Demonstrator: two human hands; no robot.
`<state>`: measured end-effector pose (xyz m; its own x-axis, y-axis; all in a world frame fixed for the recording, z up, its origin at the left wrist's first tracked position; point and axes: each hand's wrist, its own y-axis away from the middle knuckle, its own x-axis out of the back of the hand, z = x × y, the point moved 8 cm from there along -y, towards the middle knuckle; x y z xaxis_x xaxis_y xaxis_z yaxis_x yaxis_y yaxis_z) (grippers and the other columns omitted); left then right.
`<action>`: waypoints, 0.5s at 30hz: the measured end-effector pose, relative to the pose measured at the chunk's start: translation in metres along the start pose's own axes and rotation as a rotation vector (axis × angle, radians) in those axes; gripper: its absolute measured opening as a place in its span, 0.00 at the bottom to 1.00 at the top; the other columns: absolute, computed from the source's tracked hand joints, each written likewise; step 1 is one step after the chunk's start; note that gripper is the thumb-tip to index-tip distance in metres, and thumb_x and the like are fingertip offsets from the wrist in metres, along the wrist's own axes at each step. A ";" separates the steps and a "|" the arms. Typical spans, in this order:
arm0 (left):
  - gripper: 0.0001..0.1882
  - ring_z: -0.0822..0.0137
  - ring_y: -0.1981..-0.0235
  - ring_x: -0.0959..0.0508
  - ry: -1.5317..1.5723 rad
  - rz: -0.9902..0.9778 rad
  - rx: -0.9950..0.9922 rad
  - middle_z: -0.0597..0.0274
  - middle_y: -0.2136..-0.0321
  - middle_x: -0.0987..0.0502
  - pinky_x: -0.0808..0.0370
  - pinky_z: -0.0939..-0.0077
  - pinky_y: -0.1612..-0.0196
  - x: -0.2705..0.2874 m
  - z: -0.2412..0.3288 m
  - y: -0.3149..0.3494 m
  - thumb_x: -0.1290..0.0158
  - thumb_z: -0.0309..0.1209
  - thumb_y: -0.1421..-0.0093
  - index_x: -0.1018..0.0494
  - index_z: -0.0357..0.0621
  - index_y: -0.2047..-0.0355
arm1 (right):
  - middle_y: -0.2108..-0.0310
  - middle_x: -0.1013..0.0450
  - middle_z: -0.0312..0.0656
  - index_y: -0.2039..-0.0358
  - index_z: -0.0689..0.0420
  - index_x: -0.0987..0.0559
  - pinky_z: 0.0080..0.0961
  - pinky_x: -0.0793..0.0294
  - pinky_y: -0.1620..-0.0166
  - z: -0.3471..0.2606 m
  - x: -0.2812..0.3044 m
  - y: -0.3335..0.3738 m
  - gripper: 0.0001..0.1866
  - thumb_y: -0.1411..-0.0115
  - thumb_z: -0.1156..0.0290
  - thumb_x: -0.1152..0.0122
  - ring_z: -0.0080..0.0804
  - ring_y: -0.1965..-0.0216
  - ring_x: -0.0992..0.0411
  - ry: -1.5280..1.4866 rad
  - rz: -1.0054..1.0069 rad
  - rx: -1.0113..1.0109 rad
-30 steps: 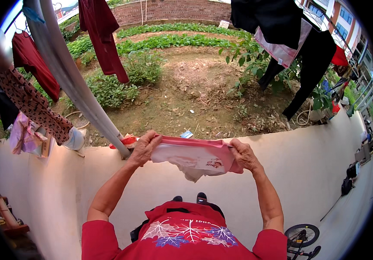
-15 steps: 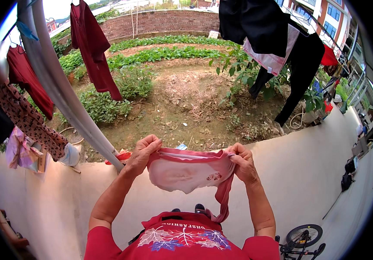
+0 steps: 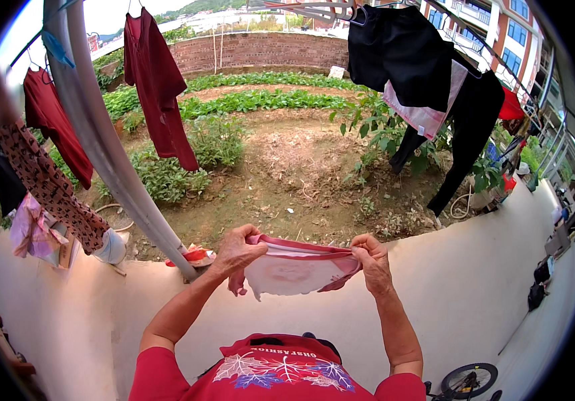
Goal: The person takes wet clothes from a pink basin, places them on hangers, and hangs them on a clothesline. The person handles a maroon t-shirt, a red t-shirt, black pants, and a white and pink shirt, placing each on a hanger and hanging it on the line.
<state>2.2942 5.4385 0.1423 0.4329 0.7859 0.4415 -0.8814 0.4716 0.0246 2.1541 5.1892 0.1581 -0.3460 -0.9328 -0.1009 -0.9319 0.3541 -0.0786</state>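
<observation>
A white garment with pink edging [image 3: 287, 271], perhaps a small top, is stretched between my two hands in front of my chest. My left hand [image 3: 239, 250] pinches its pink upper edge at one end, where a pink part dangles below the fingers. At the other end, the fingers of my right hand [image 3: 372, 262] are closed on the same edge. The edge runs nearly level, and the white cloth hangs beneath it with a faint printed patch.
Dark red shirts [image 3: 154, 87], patterned trousers [image 3: 60, 187] and black clothes [image 3: 401, 57] hang ahead on both sides. Empty hangers [image 3: 321, 9] show at the top. A slanting metal pole [image 3: 117, 147] stands at left. Beyond the pale paving lies a garden plot [image 3: 294, 160]; a bicycle [image 3: 469, 381] is lower right.
The garment has been turned or shifted: the long pink part hanging near my right hand is gone from there, and a pink part now hangs by my left. The view has tilted slightly upward.
</observation>
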 end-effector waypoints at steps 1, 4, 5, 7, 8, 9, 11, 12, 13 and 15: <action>0.16 0.68 0.73 0.26 -0.068 -0.015 -0.002 0.58 0.76 0.25 0.29 0.75 0.67 -0.002 -0.003 0.002 0.47 0.36 0.59 0.27 0.36 0.73 | 0.78 0.35 0.27 0.71 0.57 0.27 0.11 0.39 0.73 0.007 0.003 0.000 0.04 0.44 0.79 0.51 0.12 0.76 0.39 0.007 0.039 0.009; 0.13 0.66 0.72 0.27 -0.231 -0.182 0.000 0.56 0.78 0.27 0.30 0.72 0.68 -0.017 -0.043 0.000 0.49 0.35 0.59 0.28 0.38 0.76 | 0.78 0.38 0.26 0.72 0.56 0.29 0.11 0.42 0.73 0.035 -0.002 -0.002 0.03 0.43 0.76 0.53 0.12 0.76 0.42 -0.038 0.036 -0.022; 0.11 0.67 0.73 0.27 -0.242 -0.237 0.001 0.56 0.79 0.28 0.31 0.71 0.69 -0.023 -0.056 0.001 0.50 0.33 0.59 0.28 0.38 0.77 | 0.78 0.39 0.26 0.73 0.56 0.30 0.11 0.43 0.73 0.046 -0.006 -0.002 0.03 0.43 0.74 0.53 0.13 0.76 0.43 -0.089 0.022 -0.069; 0.07 0.70 0.74 0.30 0.155 -0.177 0.011 0.61 0.80 0.29 0.33 0.74 0.72 -0.029 -0.079 0.001 0.53 0.29 0.57 0.29 0.38 0.78 | 0.77 0.39 0.26 0.73 0.55 0.31 0.12 0.43 0.73 0.068 -0.013 -0.005 0.04 0.43 0.72 0.52 0.14 0.76 0.43 -0.091 -0.028 -0.081; 0.05 0.74 0.76 0.31 0.416 -0.170 0.083 0.65 0.80 0.30 0.34 0.79 0.74 -0.031 -0.084 0.003 0.56 0.25 0.56 0.30 0.39 0.80 | 0.78 0.40 0.26 0.73 0.55 0.31 0.16 0.41 0.74 0.064 -0.021 -0.004 0.06 0.45 0.67 0.47 0.16 0.77 0.44 0.021 -0.051 -0.012; 0.05 0.76 0.77 0.33 0.565 -0.160 0.182 0.67 0.80 0.30 0.35 0.82 0.74 -0.028 -0.079 0.013 0.57 0.23 0.56 0.30 0.41 0.80 | 0.79 0.38 0.28 0.74 0.56 0.31 0.19 0.38 0.75 0.071 -0.032 0.001 0.11 0.48 0.63 0.42 0.17 0.77 0.40 0.168 -0.083 -0.143; 0.05 0.76 0.78 0.33 0.819 -0.117 0.218 0.68 0.80 0.30 0.35 0.83 0.74 -0.032 -0.078 0.022 0.57 0.22 0.55 0.30 0.41 0.79 | 0.79 0.34 0.32 0.72 0.58 0.30 0.20 0.34 0.74 0.053 -0.050 0.012 0.15 0.52 0.61 0.37 0.19 0.77 0.36 0.793 -0.176 -0.086; 0.04 0.77 0.78 0.33 0.893 -0.108 0.249 0.69 0.80 0.31 0.35 0.84 0.74 -0.035 -0.074 0.026 0.56 0.23 0.53 0.30 0.41 0.78 | 0.79 0.33 0.33 0.71 0.58 0.29 0.20 0.34 0.73 0.061 -0.046 0.010 0.15 0.52 0.62 0.37 0.19 0.76 0.35 0.764 -0.187 -0.117; 0.04 0.76 0.78 0.33 0.846 -0.079 0.213 0.68 0.80 0.30 0.35 0.84 0.74 -0.032 -0.064 0.030 0.56 0.23 0.52 0.30 0.41 0.78 | 0.79 0.32 0.34 0.70 0.59 0.29 0.20 0.33 0.72 0.078 -0.038 0.006 0.15 0.52 0.63 0.37 0.19 0.76 0.34 0.733 -0.200 -0.147; 0.05 0.76 0.78 0.33 0.783 -0.003 0.151 0.68 0.80 0.30 0.35 0.84 0.74 -0.025 -0.056 0.035 0.56 0.24 0.51 0.30 0.41 0.78 | 0.78 0.32 0.33 0.67 0.59 0.28 0.18 0.33 0.72 0.090 -0.039 0.007 0.14 0.52 0.66 0.38 0.19 0.75 0.34 0.661 -0.262 -0.155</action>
<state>2.2635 5.4579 0.0818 0.3928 0.8637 -0.3157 -0.8717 0.4591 0.1713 2.1706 5.2339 0.0726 -0.0578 -0.8484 0.5262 -0.9810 0.1461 0.1278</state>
